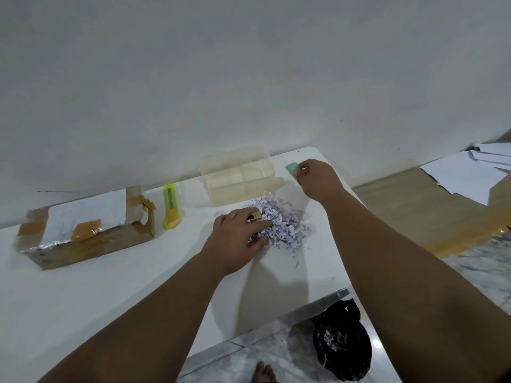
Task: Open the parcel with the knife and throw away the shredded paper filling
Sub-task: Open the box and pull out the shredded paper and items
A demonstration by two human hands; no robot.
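Fingers of my left hand [240,233] are spread flat over the near-left edge of the shredded paper [279,223], touching it; a small tan block [255,217] shows between two of them, though I cannot tell whether I am pinching it or only resting on it. My right hand [315,175] is further out, past the far-right side of the heap, fingertips closed on a small green thing [292,167] beside the clear plastic box [237,176]. The heap lies loose on the white table [110,286], just ahead of my left fingers, so that hand is nearer to gather it. The black bin bag [343,341] sits on the floor below the table's near-right corner, behind both hands; I judge the scoop must pull back toward me and rightward. Well to the left lie the yellow knife [171,205], long axis pointing away from me, and the opened parcel [85,225].
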